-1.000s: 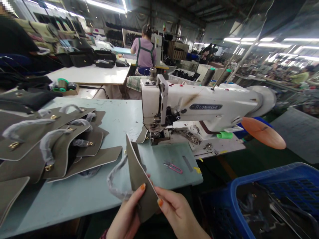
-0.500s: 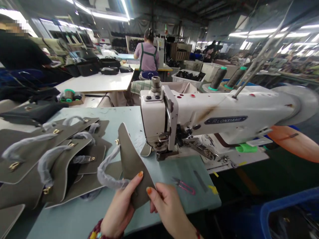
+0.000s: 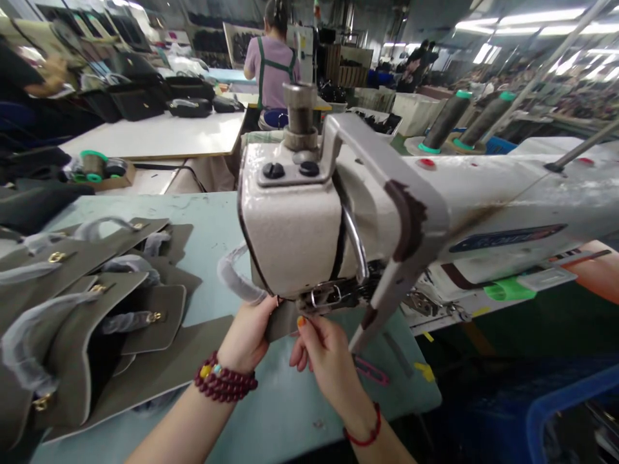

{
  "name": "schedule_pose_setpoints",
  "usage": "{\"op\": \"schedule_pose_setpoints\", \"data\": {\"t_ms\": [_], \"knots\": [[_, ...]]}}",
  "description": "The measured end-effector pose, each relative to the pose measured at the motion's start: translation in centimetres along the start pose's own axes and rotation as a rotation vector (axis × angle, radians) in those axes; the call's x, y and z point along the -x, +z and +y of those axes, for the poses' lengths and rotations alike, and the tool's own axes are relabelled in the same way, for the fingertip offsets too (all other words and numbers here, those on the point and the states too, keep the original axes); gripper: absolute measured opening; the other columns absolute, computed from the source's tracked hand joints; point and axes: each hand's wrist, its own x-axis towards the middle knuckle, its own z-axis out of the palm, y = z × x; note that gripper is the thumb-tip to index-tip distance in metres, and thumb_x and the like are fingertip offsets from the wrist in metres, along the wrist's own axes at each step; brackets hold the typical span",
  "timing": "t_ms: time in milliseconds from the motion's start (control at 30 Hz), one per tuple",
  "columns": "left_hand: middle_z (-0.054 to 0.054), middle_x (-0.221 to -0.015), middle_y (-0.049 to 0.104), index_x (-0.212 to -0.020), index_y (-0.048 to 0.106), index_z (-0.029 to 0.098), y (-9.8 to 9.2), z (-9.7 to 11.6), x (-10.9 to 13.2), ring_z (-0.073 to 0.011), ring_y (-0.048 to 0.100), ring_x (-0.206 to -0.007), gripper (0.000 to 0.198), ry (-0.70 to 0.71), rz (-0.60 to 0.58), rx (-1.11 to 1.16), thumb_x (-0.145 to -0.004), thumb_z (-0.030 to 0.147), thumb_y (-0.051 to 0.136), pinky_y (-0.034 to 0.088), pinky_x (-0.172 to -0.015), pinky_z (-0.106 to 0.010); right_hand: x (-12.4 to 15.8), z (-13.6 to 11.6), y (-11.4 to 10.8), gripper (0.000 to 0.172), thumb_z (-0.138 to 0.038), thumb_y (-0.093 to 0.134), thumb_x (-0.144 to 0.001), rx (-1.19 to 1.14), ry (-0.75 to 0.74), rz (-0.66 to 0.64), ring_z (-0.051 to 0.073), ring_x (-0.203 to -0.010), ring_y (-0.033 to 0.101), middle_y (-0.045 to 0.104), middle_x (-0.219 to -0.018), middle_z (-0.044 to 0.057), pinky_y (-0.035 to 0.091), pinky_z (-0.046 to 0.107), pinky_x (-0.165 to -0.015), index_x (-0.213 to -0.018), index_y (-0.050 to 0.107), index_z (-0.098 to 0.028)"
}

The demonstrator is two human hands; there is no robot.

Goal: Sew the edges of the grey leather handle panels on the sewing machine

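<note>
A grey-brown bag panel (image 3: 282, 323) lies under the head of a white sewing machine (image 3: 290, 225), which hides most of it. Its handle, wrapped in clear plastic (image 3: 238, 277), curves out to the left of the machine. My left hand (image 3: 247, 336) is closed on the panel's left side, thumb on top. On the right, my right hand (image 3: 325, 351) pinches the panel's near edge close to the needle area; the needle itself is hidden. Pink-handled thread snips (image 3: 371, 370) lie on the pale green tabletop (image 3: 275, 412), partly behind the machine's bracket.
Several similar bag panels with wrapped handles (image 3: 43, 322) are piled on the left. A blue bin (image 3: 541, 406) stands at lower right. Thread spools (image 3: 447, 122) rise behind the machine. Across a white table (image 3: 193, 138), a person in a purple top (image 3: 275, 64) faces away.
Both hands have brought the panel forward from the open tabletop to beneath the machine head. The view has moved closer to the machine.
</note>
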Motion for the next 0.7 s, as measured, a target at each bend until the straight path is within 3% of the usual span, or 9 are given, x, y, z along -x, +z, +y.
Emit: {"op": "schedule_pose_setpoints", "data": {"t_ms": [167,333,467,633,700], "knots": [[-0.007,-0.070,0.074,-0.058,0.066,0.012,0.7,0.5,-0.5,-0.0188,0.066,-0.060,0.028,-0.020,-0.055,-0.020,-0.049,0.028,0.086,0.053,-0.054,-0.026,-0.2,0.5,0.0,0.047,-0.043,0.041,-0.097,-0.016,-0.015,0.055,0.008,-0.038,0.050,0.060,-0.047,0.002,0.034,0.017,-0.041,-0.060,0.052,-0.017],[-0.006,-0.072,0.073,-0.072,0.070,0.012,0.7,0.2,-0.8,-0.0172,0.064,-0.058,0.030,0.028,-0.104,-0.065,-0.055,0.032,0.086,0.052,-0.052,-0.026,-0.1,0.8,-0.1,0.048,-0.048,0.041,-0.097,-0.055,-0.022,0.043,0.009,-0.040,0.053,0.063,-0.051,0.003,0.035,0.017,-0.042,-0.064,0.054,-0.016],[-0.010,-0.080,0.074,-0.069,0.070,0.010,0.0,0.0,-1.2,-0.0176,0.063,-0.061,0.031,0.010,-0.105,-0.127,-0.060,0.036,0.083,0.053,-0.057,-0.029,0.0,1.1,0.0,0.050,-0.051,0.041,-0.097,-0.087,-0.025,0.040,0.009,-0.042,0.054,0.064,-0.054,0.004,0.035,0.017,-0.041,-0.066,0.055,-0.015],[-0.010,-0.092,0.073,-0.098,0.071,0.012,-1.9,0.5,-0.9,-0.0183,0.065,-0.076,0.033,0.006,-0.342,-0.291,-0.076,0.035,0.075,0.053,-0.069,-0.027,0.0,1.2,0.0,0.051,-0.055,0.043,-0.094,-0.113,-0.032,0.030,0.009,-0.043,0.055,0.065,-0.056,0.005,0.037,0.016,-0.041,-0.067,0.056,-0.014],[-0.005,-0.085,0.071,-0.097,0.070,0.015,-2.7,0.6,-0.6,-0.0144,0.063,-0.071,0.030,-0.050,-0.390,-0.326,-0.076,0.035,0.076,0.050,-0.062,-0.021,-0.1,1.1,-0.1,0.052,-0.058,0.045,-0.092,-0.120,-0.030,0.010,0.009,-0.044,0.056,0.066,-0.057,0.005,0.037,0.015,-0.040,-0.067,0.056,-0.014]]}}
